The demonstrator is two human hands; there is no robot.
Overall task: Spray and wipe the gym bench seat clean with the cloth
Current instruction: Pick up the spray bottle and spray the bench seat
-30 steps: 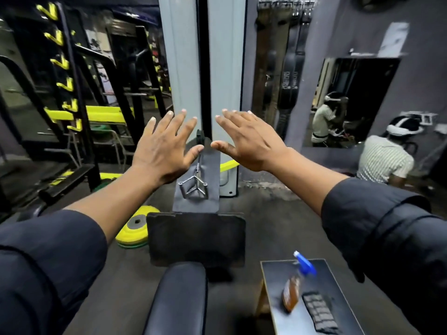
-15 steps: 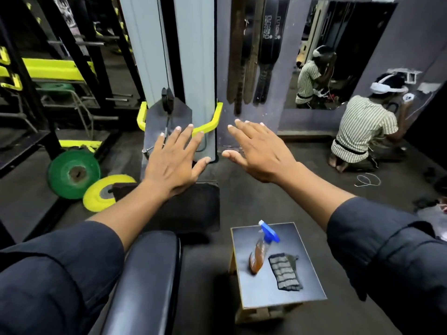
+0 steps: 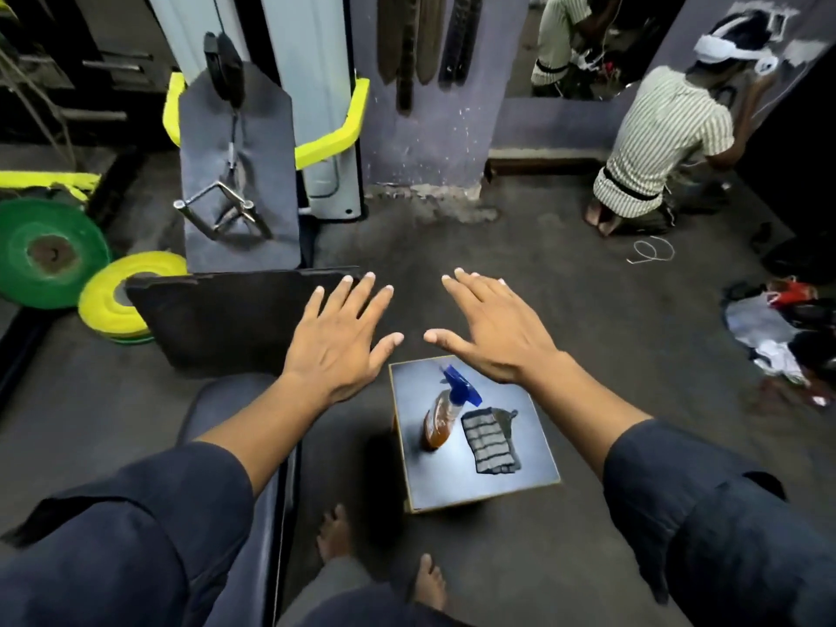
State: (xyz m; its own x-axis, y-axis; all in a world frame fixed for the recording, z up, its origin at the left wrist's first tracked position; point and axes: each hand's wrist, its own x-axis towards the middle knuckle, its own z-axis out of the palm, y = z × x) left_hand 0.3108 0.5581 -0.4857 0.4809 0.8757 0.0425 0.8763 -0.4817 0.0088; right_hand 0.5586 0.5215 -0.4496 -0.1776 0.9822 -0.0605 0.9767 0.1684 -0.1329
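Both my hands are stretched out flat, palms down, fingers spread, holding nothing. My left hand (image 3: 337, 337) hovers over the far end of the black padded bench seat (image 3: 217, 414), which runs down the lower left and is mostly hidden by my left sleeve. My right hand (image 3: 491, 330) hovers above the far edge of a small dark stool top (image 3: 511, 486). On that top lies a spray bottle (image 3: 439, 418) with amber liquid and a blue trigger head, and right of it a grey striped cloth (image 3: 491, 441).
A black foot plate (image 3: 217, 319) stands beyond the bench, with a cable machine and its metal handle (image 3: 221, 210) behind. Green and yellow weight plates (image 3: 49, 251) lie at left. A person in a striped shirt (image 3: 656, 147) kneels at far right. Clothes (image 3: 778, 332) lie right.
The view has tilted downward and my hands have lowered with it, from in front of the cable machine to above the bench end and the stool. Both stay open.
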